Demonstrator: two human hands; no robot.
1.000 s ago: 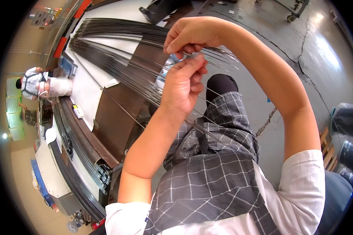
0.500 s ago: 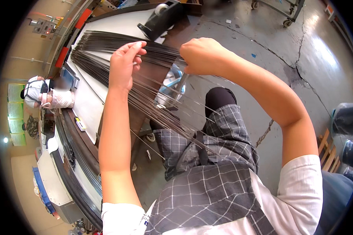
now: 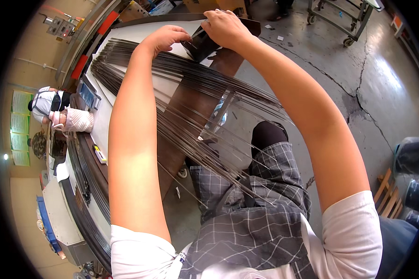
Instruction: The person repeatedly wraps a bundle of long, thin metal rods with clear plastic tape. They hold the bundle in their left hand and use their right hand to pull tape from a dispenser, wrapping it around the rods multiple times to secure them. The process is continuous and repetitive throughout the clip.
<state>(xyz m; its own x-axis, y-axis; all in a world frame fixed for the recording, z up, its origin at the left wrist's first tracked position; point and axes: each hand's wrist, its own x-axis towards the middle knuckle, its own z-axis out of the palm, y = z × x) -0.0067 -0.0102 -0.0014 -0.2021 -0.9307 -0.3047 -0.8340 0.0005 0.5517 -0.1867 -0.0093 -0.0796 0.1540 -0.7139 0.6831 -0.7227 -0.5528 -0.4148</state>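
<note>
Long thin dark rods [image 3: 195, 76] lie in a fanned bundle on the table, their near ends jutting past its edge above my lap. Beyond them stands a black tape dispenser [image 3: 201, 46], partly covered by my hands. My right hand [image 3: 224, 29] is closed over its top, fingers bent around the far side; the tape roll is hidden. My left hand [image 3: 165, 38] hovers over the far side of the rods, palm down. Its fingers are loosely bent and apart from the thumb, with their tips beside the dispenser's left end. No object shows clearly in it.
The white and brown tabletop [image 3: 174, 156] curves away to the left. A yellow-and-white marker-like item [image 3: 99, 154] and a pink-and-white wrapped item [image 3: 78, 120] lie along it. Another person [image 3: 49, 104] is at far left. A wheeled cart [image 3: 342, 21] stands on the cracked floor at back right.
Both hands have moved away from me, off the rods to the tape dispenser. The right hand has let go of the rods and now lies on the dispenser; the left hand's fingers have loosened.
</note>
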